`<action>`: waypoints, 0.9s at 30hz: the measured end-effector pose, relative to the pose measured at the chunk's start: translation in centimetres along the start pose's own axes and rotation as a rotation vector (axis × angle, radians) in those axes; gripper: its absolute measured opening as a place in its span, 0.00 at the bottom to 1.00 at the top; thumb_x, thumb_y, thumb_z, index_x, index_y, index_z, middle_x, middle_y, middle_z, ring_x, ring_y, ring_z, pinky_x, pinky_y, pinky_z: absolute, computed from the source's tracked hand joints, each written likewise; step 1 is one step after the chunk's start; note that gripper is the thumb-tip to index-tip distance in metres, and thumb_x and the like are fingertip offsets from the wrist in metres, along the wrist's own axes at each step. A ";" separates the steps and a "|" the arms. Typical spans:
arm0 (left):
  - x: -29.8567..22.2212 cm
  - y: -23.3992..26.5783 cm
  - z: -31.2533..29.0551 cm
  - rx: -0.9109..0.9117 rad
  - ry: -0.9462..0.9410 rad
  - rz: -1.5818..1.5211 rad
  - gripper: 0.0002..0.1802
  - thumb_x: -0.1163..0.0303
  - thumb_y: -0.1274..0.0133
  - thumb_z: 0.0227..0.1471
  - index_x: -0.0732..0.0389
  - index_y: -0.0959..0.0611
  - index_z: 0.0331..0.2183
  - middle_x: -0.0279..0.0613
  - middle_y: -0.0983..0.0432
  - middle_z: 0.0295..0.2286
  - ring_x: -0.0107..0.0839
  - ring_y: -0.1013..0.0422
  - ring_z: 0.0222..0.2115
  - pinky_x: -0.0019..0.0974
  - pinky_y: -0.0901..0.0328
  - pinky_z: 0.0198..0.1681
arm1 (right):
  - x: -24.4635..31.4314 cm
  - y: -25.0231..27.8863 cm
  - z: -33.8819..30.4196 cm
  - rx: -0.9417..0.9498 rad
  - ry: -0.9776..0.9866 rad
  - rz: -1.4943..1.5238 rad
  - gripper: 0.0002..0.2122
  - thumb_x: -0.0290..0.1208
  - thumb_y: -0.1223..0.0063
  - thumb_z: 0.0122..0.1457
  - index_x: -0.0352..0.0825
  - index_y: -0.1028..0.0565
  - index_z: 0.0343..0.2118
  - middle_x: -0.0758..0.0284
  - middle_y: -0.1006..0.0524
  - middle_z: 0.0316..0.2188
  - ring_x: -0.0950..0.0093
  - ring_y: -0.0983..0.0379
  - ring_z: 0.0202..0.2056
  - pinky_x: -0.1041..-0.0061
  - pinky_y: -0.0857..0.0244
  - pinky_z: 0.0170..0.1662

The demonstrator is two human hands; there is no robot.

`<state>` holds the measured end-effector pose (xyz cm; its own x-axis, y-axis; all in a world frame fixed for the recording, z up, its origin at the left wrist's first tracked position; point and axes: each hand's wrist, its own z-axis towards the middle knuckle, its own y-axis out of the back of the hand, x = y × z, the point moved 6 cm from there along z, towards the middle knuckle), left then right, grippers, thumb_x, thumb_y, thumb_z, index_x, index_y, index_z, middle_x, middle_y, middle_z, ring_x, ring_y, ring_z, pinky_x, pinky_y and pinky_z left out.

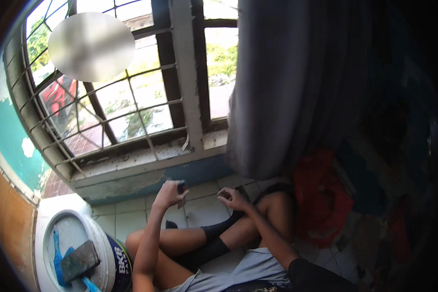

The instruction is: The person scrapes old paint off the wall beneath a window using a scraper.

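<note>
My left hand [170, 193] is raised in front of the window wall, its fingers wrapped round a small dark-handled tool [181, 186]. A thin flat piece shows below that fist, perhaps the tool's blade; its exact kind is too small to tell. To the right, my right hand [232, 198] hovers over my crossed legs with fingers bent and a little apart, and nothing shows in it. Both hands are near the low painted wall [199, 169] under the sill, whose blue and white paint is peeling.
At the left stands a white paint bucket [89, 217]; blue-handled tools [57, 250] and a dark flat rectangular piece [80, 261] lie on its lid. A barred window [131, 82] rises ahead. A grey curtain [287, 97] hangs right, above a red plastic bag [321, 204]. White tiles [204, 207] cover the floor.
</note>
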<state>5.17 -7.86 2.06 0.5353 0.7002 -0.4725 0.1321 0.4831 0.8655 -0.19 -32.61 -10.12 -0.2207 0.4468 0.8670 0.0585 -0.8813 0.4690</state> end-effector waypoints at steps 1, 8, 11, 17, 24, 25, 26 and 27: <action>0.9 0.2 0.5 -0.042 -0.013 0.015 0.16 0.61 0.36 0.43 0.65 0.18 0.24 0.54 0.21 0.26 0.52 0.24 0.30 0.47 0.29 0.37 | 0.1 0.3 -0.1 -0.083 0.100 0.014 0.08 0.31 0.42 0.60 0.34 0.24 0.39 0.66 0.19 0.30 0.79 0.22 0.32 0.77 0.29 0.36; 6.8 2.6 -0.8 -0.141 0.248 -0.099 0.16 0.67 0.33 0.32 0.67 0.16 0.26 0.58 0.20 0.30 0.49 0.22 0.35 0.43 0.27 0.42 | 0.9 1.1 -0.6 -0.092 0.020 -0.059 0.07 0.31 0.41 0.59 0.33 0.24 0.35 0.67 0.20 0.25 0.80 0.23 0.27 0.77 0.30 0.33; 8.6 1.5 -1.6 0.033 0.487 0.069 0.21 0.68 0.31 0.28 0.69 0.16 0.29 0.58 0.19 0.33 0.49 0.22 0.38 0.43 0.27 0.46 | 0.2 0.1 -0.9 -0.071 0.006 -0.096 0.08 0.32 0.40 0.58 0.32 0.24 0.34 0.65 0.20 0.24 0.77 0.22 0.27 0.76 0.30 0.33; 7.4 3.6 -1.6 -0.084 0.499 0.040 0.21 0.69 0.31 0.27 0.70 0.17 0.29 0.61 0.20 0.32 0.50 0.22 0.37 0.44 0.26 0.42 | -0.1 0.0 -1.4 -0.051 -0.035 -0.178 0.10 0.34 0.38 0.56 0.33 0.23 0.34 0.64 0.19 0.24 0.73 0.21 0.28 0.74 0.29 0.34; 8.3 -0.4 -2.3 0.228 0.599 0.268 0.19 0.69 0.33 0.31 0.67 0.15 0.31 0.54 0.18 0.31 0.46 0.20 0.37 0.43 0.25 0.43 | -0.4 -0.6 -0.9 -0.007 -0.023 -0.178 0.11 0.34 0.40 0.56 0.30 0.24 0.33 0.59 0.20 0.25 0.64 0.21 0.29 0.68 0.29 0.34; 7.1 -0.4 -2.1 0.318 0.612 0.334 0.19 0.68 0.34 0.32 0.65 0.14 0.32 0.52 0.17 0.31 0.43 0.20 0.37 0.41 0.25 0.43 | -0.4 -0.4 -0.8 -0.018 0.004 -0.171 0.11 0.35 0.40 0.56 0.30 0.24 0.33 0.58 0.20 0.25 0.64 0.21 0.28 0.68 0.29 0.34; 6.6 -0.5 -2.0 0.409 0.625 0.399 0.19 0.68 0.34 0.33 0.64 0.14 0.33 0.49 0.17 0.32 0.41 0.19 0.37 0.40 0.25 0.43 | -0.6 -0.2 -0.8 -0.012 0.005 -0.167 0.11 0.35 0.40 0.56 0.30 0.24 0.33 0.58 0.20 0.25 0.64 0.21 0.28 0.68 0.29 0.34; 7.0 -1.0 -1.8 0.462 0.647 0.397 0.19 0.66 0.34 0.33 0.63 0.13 0.33 0.46 0.16 0.31 0.37 0.19 0.37 0.37 0.25 0.41 | -0.9 -0.1 -0.8 -0.014 -0.006 -0.169 0.11 0.34 0.40 0.56 0.31 0.24 0.33 0.60 0.20 0.24 0.68 0.21 0.27 0.70 0.29 0.33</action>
<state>7.22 -2.50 -2.39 0.0554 0.9985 -0.0036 0.4352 -0.0209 0.9001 -0.73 -33.08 -11.09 -0.2207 0.5897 0.7769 0.0077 -0.7954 0.6060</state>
